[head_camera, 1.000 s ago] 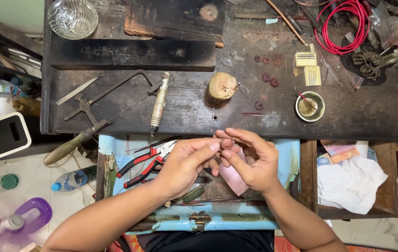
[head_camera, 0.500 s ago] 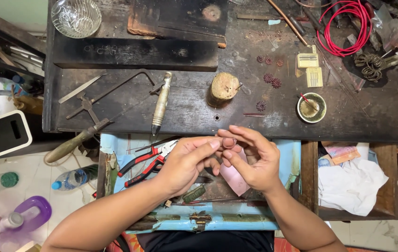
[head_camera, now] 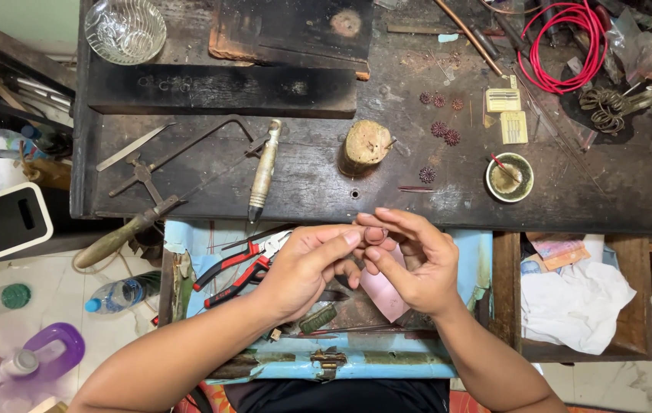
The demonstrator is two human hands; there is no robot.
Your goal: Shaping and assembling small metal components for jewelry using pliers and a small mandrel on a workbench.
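Observation:
My left hand [head_camera: 307,264] and my right hand [head_camera: 410,260] meet fingertip to fingertip over an open blue drawer [head_camera: 326,359], just below the front edge of a dark workbench [head_camera: 303,183]. The fingers pinch together around something too small to make out. A pink scrap [head_camera: 383,294] lies under my right hand. Red-handled pliers [head_camera: 234,271] rest in the drawer left of my left hand. On the bench right above the hands stands a small wooden stump [head_camera: 364,145].
A jeweller's saw frame [head_camera: 188,164], a file-like handle tool [head_camera: 263,172], small spiky brown pieces [head_camera: 444,131], a little bowl [head_camera: 510,177], a glass dish [head_camera: 125,29] and a red cable coil [head_camera: 567,38] sit on the bench. A right-hand drawer holds white cloth [head_camera: 575,302]. Bottles [head_camera: 115,294] stand on the floor.
The hands stay pinched together at the same spot; only the fingers shift slightly.

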